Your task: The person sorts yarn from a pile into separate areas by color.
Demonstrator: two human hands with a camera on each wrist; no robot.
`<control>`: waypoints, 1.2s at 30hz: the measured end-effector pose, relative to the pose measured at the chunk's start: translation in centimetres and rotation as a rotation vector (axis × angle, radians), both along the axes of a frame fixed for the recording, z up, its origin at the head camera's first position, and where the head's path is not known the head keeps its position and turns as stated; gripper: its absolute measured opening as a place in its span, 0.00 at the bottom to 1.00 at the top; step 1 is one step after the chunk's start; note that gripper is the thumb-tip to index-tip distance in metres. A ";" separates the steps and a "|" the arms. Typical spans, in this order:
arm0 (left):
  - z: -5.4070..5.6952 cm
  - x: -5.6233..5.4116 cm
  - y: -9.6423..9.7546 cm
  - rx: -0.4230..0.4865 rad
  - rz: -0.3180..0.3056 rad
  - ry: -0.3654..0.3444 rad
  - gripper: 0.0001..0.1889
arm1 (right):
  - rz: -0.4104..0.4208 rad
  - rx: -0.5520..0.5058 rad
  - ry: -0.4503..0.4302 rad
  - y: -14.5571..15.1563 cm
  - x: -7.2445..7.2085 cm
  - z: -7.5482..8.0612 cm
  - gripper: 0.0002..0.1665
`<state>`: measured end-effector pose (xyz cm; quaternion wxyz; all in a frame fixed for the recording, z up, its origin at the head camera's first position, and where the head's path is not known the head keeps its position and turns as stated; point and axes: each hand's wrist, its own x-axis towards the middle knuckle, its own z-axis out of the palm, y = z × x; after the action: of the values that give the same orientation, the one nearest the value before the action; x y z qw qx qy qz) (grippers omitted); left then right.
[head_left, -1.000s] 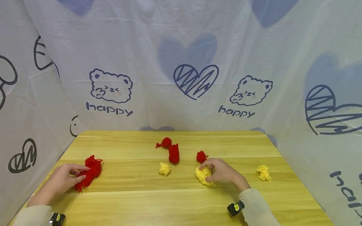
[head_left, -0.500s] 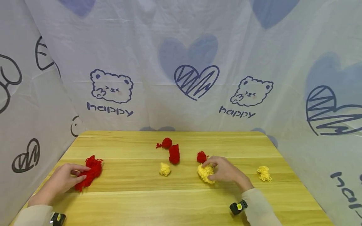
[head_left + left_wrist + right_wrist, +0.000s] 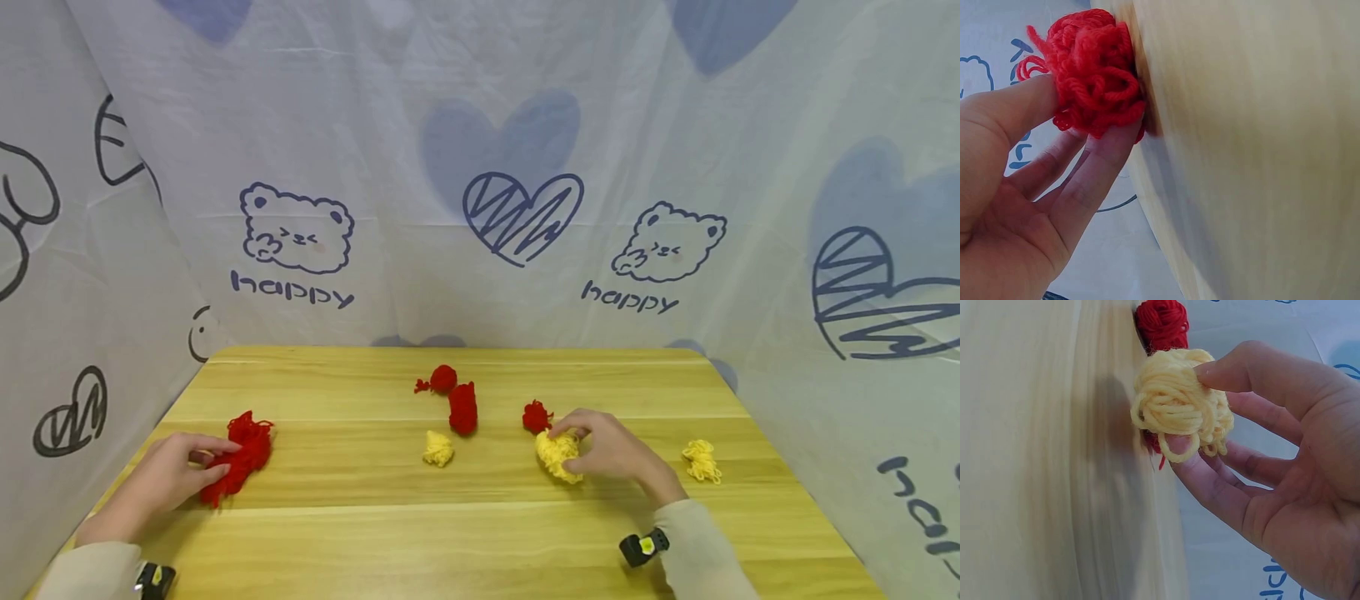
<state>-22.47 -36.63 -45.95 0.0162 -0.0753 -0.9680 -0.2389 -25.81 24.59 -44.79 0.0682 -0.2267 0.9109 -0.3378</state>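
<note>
At the table's left side my left hand pinches a loose bundle of red yarn between thumb and fingers. The left wrist view shows this red yarn touching or just beside the wooden surface. Right of the middle, my right hand holds a bundle of yellow yarn. Seen from the right wrist, the thumb presses one side of the yellow yarn and the fingers support the other, with a gap to the table. A small red yarn ball lies just behind it.
Near the table's back middle lie a red yarn ball and a longer red skein. A small yellow bundle sits in front of them. Another yellow bundle lies far right. A printed curtain encloses the wooden table.
My right hand has moved a little to the right and away from me, carrying the yellow yarn along. The left hand and its red yarn stay in place.
</note>
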 end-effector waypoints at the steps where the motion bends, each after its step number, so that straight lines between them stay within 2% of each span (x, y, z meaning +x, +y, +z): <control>1: 0.0 0.0 0.0 0.001 0.000 0.001 0.15 | -0.004 -0.002 0.001 0.1 0.0 0.1 0.25; 13: 0.0 0.0 0.1 0.006 -0.005 0.011 0.14 | -0.012 -0.024 0.039 2.4 0.3 0.5 0.25; 19: -0.1 0.2 0.1 0.011 -0.009 0.019 0.14 | -0.048 -0.014 0.033 3.4 0.4 0.6 0.25; 26: -0.3 0.3 0.0 0.009 -0.008 0.012 0.14 | -0.064 -0.016 0.068 4.6 0.7 0.6 0.25; 36: -0.3 0.3 0.0 0.004 -0.005 0.023 0.14 | -0.106 -0.003 0.056 6.2 0.8 0.6 0.25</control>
<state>-22.20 -36.64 -46.23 0.0268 -0.0807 -0.9670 -0.2402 -25.01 30.78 -44.21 0.0243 -0.1878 0.9226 -0.3360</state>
